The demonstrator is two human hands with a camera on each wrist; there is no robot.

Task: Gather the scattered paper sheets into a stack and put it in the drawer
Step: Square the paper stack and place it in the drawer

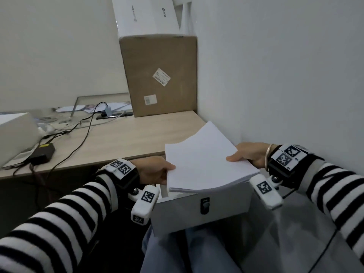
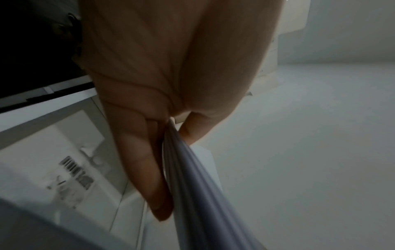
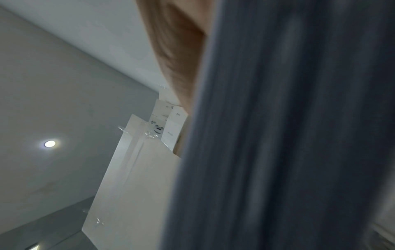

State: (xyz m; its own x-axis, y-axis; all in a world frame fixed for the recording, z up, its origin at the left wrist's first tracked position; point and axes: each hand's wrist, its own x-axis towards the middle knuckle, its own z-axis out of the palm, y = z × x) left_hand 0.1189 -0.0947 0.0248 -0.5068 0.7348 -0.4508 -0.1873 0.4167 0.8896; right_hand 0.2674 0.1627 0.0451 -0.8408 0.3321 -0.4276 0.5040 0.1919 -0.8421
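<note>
A thick stack of white paper (image 1: 204, 160) hangs in the air above the pulled-out white drawer (image 1: 199, 211), which has a small black lock on its front. My left hand (image 1: 157, 170) pinches the stack's left edge, thumb on top and fingers (image 2: 147, 169) underneath. My right hand (image 1: 248, 154) grips the right edge, thumb on top. In the left wrist view the stack (image 2: 192, 194) shows edge-on, and in the right wrist view its blurred edge (image 3: 288, 135) fills the frame beside my hand (image 3: 177, 50). The stack covers most of the drawer's inside.
The wooden desk (image 1: 122, 142) carries a large cardboard box (image 1: 159, 75) with a white box (image 1: 145, 14) on top, a black adapter (image 1: 42, 152) with cables, and a white device (image 1: 15, 133) at the left. A white wall (image 1: 285, 75) stands close on the right.
</note>
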